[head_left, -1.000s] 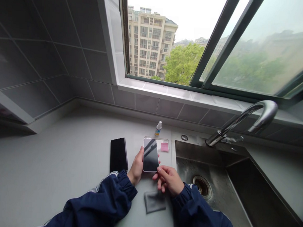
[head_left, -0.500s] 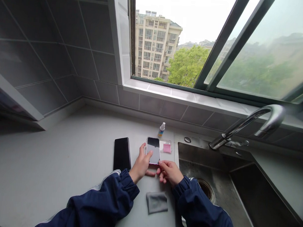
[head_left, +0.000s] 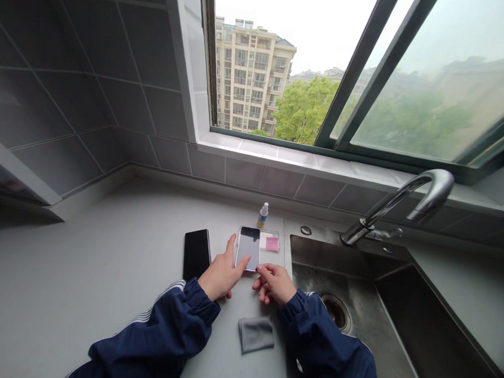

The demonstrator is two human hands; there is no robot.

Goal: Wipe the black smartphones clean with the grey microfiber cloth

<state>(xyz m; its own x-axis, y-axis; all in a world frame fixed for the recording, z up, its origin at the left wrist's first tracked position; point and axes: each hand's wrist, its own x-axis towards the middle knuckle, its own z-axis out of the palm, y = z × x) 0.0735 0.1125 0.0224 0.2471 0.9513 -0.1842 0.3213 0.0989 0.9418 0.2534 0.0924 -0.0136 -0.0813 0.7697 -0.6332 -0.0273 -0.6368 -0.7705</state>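
A smartphone (head_left: pixel 248 248) with a glossy screen lies face up, overlapping the left part of a clear tray or case (head_left: pixel 275 234). My left hand (head_left: pixel 222 273) is at its lower left, forefinger stretched along the side and thumb tip over the bottom of the screen, with a gap between them. At the bottom right corner, my right hand (head_left: pixel 275 283) pinches the phone's edge with thumb and forefinger; its other fingers curl below. A second, black phone (head_left: pixel 197 253) rests left of my left hand, which partly covers its lower end.
Inside the clear case is a pink square (head_left: pixel 271 244). Behind stands a small spray bottle (head_left: pixel 263 216). A folded grey cloth (head_left: pixel 255 335) lies nearer me on the counter (head_left: pixel 109 261). To the right are a steel sink (head_left: pixel 336 269) and a curved faucet (head_left: pixel 394 202).
My left hand has shifted back from the phone, and its finger beneath the phone's lower end has drawn in. My right hand keeps its pinch. The whole view slid slightly left.
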